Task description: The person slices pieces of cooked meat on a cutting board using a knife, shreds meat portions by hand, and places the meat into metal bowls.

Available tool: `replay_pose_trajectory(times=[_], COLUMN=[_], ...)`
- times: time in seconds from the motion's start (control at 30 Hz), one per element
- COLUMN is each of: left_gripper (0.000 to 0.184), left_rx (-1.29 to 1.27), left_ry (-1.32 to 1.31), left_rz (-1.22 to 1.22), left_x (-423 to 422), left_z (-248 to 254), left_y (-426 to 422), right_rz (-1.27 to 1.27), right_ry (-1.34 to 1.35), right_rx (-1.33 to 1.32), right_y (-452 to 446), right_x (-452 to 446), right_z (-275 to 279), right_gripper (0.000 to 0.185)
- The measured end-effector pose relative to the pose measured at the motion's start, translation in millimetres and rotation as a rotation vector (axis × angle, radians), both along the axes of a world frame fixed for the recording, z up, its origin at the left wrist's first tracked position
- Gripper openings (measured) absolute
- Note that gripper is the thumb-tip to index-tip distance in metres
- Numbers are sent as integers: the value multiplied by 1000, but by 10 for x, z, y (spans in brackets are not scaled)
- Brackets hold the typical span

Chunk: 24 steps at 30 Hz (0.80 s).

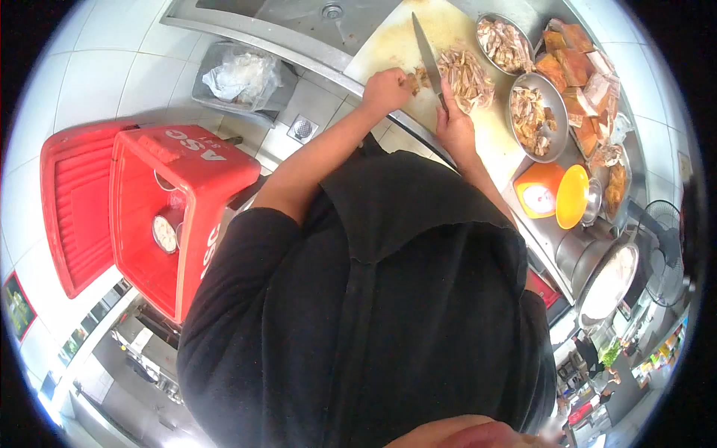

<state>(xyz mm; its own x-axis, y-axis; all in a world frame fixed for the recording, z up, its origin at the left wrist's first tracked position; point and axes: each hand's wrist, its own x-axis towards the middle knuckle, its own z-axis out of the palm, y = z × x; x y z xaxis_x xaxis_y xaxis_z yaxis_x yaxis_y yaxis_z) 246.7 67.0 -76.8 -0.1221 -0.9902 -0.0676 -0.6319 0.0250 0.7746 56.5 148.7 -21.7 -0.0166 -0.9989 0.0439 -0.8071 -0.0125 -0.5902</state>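
Observation:
My right hand (454, 127) is wrapped round the handle of a long knife (424, 46), whose blade points away from me over the pale cutting board (489, 142). Beside the blade lies a pile of sliced meat (469, 81). My left hand (387, 91) is closed at the board's near edge, next to small brown scraps (421, 77); anything inside its fingers is hidden. Right of the board, a metal bowl (503, 45) and a second metal bowl (536, 118) hold cut meat. Large browned chunks of meat (575, 66) lie beyond them.
An orange scale (539, 191) and a yellow bowl (572, 196) stand at the right, near a large metal pot (609, 284) and a fan (663, 254). At left are an open red cooler (153, 153) and a grey bin (276, 93). A sink (299, 21) adjoins the board.

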Motion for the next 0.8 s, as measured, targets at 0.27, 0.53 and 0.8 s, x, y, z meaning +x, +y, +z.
replay_pose_trajectory(times=[0.27,0.53,0.8], left_gripper=[20,19,21], left_rx=[-36,40,100], left_ry=[94,111,142], left_rz=[30,104,98], left_x=[114,206,237], left_z=[-23,-12,49], left_y=[-11,48,67], right_rz=[48,155,100], right_ry=[-219,-57,-236], right_rx=[-200,-121,-78], right_y=[-1,57,-2], right_x=[47,214,118], right_z=[354,138,-56], right_gripper=[66,72,67])
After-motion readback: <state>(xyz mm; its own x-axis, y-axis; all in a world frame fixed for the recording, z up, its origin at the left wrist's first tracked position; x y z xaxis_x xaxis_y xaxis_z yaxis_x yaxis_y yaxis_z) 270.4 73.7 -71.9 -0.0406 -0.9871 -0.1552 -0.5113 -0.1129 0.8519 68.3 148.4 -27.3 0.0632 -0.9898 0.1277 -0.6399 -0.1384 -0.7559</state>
